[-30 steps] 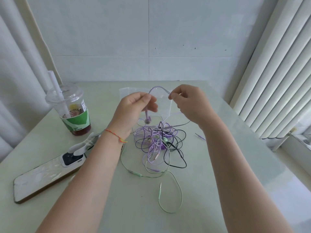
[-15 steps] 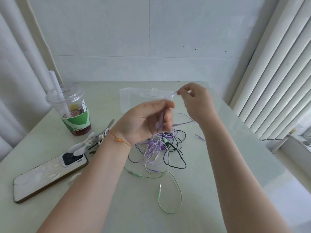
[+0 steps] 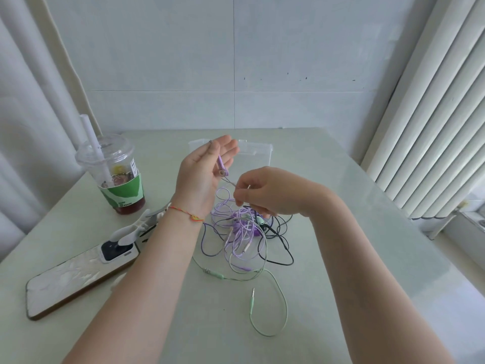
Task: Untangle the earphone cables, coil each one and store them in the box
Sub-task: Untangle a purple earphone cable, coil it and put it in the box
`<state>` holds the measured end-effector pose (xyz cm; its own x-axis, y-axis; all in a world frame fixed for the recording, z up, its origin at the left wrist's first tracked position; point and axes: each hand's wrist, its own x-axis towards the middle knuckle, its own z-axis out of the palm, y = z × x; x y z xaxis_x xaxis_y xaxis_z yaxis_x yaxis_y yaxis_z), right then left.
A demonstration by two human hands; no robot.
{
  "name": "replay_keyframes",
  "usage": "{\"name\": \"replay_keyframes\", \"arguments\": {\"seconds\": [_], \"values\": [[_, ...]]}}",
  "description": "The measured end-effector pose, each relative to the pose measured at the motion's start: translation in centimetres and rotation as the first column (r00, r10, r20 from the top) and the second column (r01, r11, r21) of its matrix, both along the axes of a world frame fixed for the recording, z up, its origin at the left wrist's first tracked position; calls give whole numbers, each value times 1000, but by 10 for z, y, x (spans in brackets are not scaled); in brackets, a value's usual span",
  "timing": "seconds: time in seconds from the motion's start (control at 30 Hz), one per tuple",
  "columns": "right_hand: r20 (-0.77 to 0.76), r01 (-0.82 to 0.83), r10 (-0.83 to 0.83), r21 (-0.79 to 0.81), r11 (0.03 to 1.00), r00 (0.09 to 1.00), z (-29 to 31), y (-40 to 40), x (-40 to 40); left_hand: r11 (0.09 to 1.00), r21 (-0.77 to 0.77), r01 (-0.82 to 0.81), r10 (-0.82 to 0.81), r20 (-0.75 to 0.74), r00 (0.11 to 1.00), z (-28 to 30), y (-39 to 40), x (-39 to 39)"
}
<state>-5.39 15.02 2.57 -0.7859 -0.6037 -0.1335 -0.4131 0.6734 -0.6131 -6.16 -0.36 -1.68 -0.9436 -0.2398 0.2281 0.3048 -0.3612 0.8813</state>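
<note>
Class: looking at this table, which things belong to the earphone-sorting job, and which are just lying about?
Part of the job:
tangled cables
purple earbud held in left hand
cable pinched by right hand
clear box

Lying about:
drink cup
phone
white clip

wall (image 3: 236,61): pale tiled | table (image 3: 341,206): light green, glossy | blinds (image 3: 433,114): white, vertical, right | curtain (image 3: 26,114): white, left

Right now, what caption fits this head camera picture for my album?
Left hand holds a purple earbud while right hand pinches its cable above the tangle.
</note>
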Motion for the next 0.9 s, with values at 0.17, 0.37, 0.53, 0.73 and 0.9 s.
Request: {"name": "replay_keyframes", "arguments": {"seconds": [0.17,0.37,0.53,0.73,0.9], "values": [[103,-64,48,154,986,993,0,2,4,990,-56,-131,132,23,991,-1,6,0],[-118,57,-80,-188,981,990,14,9,5,988,-147,-52,65,80,995,3,4,6],[-150,155,-205,-288,945,967,14,17,-3,993,83,82,-92,121,988,6,1,6],[-95,133,-149,-160,978,984,18,23,0,894,422,149,-208,99,973,7,-8,5],[-114,162,-173,-98,982,978,13,20,-3,855,505,122,-202,106,974,7,-20,4]]}}
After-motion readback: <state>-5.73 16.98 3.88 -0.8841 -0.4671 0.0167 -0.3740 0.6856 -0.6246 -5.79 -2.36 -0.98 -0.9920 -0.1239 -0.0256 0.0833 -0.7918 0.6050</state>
